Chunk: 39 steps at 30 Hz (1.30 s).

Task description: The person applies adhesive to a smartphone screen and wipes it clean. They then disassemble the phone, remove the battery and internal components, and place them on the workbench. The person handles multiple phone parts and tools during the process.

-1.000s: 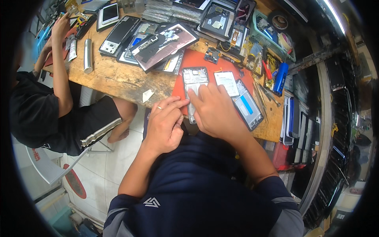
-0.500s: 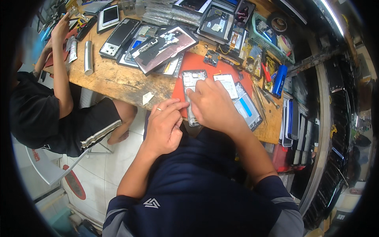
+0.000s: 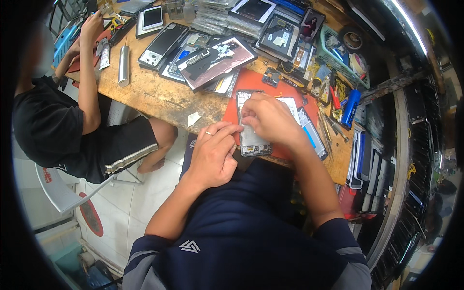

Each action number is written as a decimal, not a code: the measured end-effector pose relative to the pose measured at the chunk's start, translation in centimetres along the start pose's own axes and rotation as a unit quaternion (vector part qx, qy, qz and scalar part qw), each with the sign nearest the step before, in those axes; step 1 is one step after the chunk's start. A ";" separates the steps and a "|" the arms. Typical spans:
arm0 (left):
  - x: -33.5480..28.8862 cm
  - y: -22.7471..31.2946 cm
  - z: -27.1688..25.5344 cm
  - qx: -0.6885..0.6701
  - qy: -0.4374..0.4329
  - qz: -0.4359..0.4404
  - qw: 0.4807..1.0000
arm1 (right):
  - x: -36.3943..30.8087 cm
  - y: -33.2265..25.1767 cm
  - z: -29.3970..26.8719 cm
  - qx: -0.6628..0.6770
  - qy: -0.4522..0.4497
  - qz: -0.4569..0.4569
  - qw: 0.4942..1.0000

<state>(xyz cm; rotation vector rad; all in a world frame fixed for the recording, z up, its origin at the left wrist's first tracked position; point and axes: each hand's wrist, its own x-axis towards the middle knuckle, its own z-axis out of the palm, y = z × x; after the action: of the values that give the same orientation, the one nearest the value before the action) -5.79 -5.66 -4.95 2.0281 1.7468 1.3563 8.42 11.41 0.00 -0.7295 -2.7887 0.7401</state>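
An opened phone (image 3: pixel 254 141) lies upright on the orange mat (image 3: pixel 231 108) at the table's near edge, its grey inner frame and small parts at the bottom showing. My left hand (image 3: pixel 215 154) is closed, with a ring on one finger, and its fingertips hold the phone's left edge. Over the upper half of the phone is my right hand (image 3: pixel 275 121), its fingers bent and pinched. Whatever they hold is hidden, and so is part of the phone. A white battery (image 3: pixel 292 106) lies right of it, partly covered by my right hand, beside a phone part with a blue strip (image 3: pixel 310 137).
Opened tablets (image 3: pixel 217 63) are stacked at the back. Thin tools (image 3: pixel 326 133), a blue cylinder (image 3: pixel 350 108) and a green basket (image 3: pixel 333 53) stand right. A silver cylinder (image 3: pixel 124 66) stands left, near a seated person (image 3: pixel 58 130). A white scrap (image 3: pixel 194 119) lies by the front edge.
My right hand has drawn back slightly up and right relative to the phone, uncovering more of its lower half. My left hand stays at the phone's left edge. The whole view has shifted.
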 end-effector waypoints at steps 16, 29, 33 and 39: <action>0.6 1.0 0.1 0.045 -0.022 -0.024 0.998 | -0.3 0.7 0.3 0.009 0.021 -0.032 0.999; 0.5 0.4 0.6 0.013 0.010 -0.052 0.998 | -1.3 0.6 -0.3 -0.019 -0.001 -0.099 0.995; 0.8 0.4 0.3 -0.002 0.010 -0.051 0.999 | -4.4 -0.6 -2.4 0.109 -0.033 -0.102 0.988; -0.2 1.8 -0.2 -0.195 0.016 -0.140 0.971 | -6.6 -2.0 -3.0 0.219 -0.018 -0.014 0.975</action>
<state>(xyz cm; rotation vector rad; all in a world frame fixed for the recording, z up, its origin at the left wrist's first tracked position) -4.59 -6.45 -3.83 1.5002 1.5534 1.4988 14.10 7.93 3.40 -0.5921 -2.5163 1.3124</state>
